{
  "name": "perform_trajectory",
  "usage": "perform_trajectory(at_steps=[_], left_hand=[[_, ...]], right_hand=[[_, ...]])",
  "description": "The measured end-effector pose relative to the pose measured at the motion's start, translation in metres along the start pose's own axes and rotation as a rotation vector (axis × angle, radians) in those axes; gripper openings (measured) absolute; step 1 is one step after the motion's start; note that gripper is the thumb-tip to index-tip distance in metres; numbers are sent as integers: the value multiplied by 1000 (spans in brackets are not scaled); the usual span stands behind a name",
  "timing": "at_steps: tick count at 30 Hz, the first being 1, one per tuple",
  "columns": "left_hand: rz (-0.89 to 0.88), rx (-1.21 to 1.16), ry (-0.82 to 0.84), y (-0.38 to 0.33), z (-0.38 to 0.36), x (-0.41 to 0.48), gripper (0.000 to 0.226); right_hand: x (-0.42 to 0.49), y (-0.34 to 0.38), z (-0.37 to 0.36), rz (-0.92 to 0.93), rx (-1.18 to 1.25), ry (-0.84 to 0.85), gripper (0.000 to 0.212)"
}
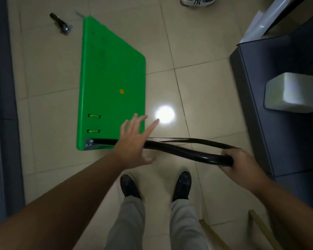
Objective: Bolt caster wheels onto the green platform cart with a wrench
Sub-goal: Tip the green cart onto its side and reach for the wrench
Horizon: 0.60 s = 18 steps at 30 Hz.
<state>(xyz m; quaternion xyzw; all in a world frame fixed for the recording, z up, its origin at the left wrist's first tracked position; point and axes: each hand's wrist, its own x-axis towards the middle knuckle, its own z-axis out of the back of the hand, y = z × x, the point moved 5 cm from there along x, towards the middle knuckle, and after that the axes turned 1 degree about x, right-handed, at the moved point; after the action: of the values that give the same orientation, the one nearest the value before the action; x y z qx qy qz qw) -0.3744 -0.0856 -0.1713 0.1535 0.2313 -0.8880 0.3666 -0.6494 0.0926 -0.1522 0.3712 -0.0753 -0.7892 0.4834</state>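
One green cart (pixel 112 78) on glossy beige tiles (pixel 206 91), dark cabinet (pixel 257 98) beside

- A floor (pixel 206 87) of glossy beige tiles with thin dark joints.
- A round white glare (pixel 165 114) of lamp light reflected on one tile.
- A white and navy sneaker (pixel 197 0), cut off by the top edge.
- A dark blue panel (pixel 0 87) running down the left side.
- A dark grey cabinet (pixel 278 56) along the right side.
- A white foam block (pixel 294 92) resting on the cabinet top.
- A white, glossy casing (pixel 266 18) in the upper right corner, blurred.
- Pale wooden slats (pixel 260 226) at the bottom right, slanting across the floor.
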Motion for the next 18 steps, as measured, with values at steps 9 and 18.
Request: perform_trajectory(at_steps=[9, 18], left_hand=[[358, -141, 68, 125, -89, 4, 13], [251, -68, 2, 98, -92, 18, 16]], right_hand=[[31, -1, 19, -231, -207, 103, 19], [61, 150, -86, 0, -651, 70, 38]])
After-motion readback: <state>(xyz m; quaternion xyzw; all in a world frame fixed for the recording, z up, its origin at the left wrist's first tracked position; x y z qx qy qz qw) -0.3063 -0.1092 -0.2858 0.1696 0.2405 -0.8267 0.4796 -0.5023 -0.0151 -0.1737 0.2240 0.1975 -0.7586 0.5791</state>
